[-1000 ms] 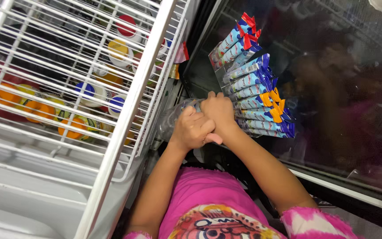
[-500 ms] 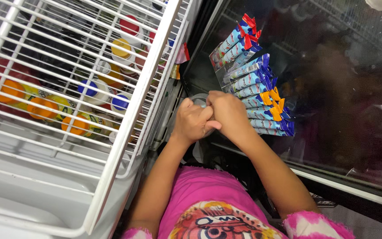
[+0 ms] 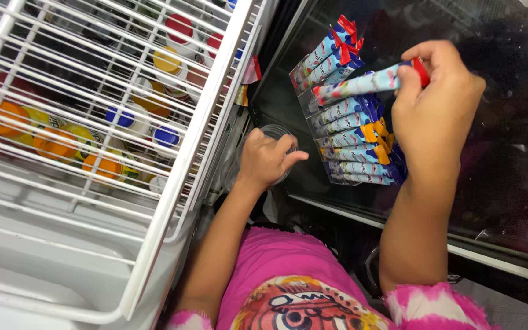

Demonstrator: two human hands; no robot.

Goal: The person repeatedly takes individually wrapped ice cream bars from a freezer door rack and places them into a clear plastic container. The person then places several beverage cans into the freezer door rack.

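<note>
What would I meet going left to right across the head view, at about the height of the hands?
Orange-capped bottles under the white wire shelf → blue-capped bottles → left hand on a clear plastic cup → stack of blue stick packets in a clear holder → right hand pinching a red-tipped packet.

Red-tipped blue sachet (image 3: pixel 362 84), lying level, clear cup (image 3: pixel 273 133)

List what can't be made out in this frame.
- Clear container, head view: mostly covered by the left hand; contents unclear.
- Red-ended packet: its end is hidden by the right hand.
- Bottles: only caps show through the wire shelf.
</note>
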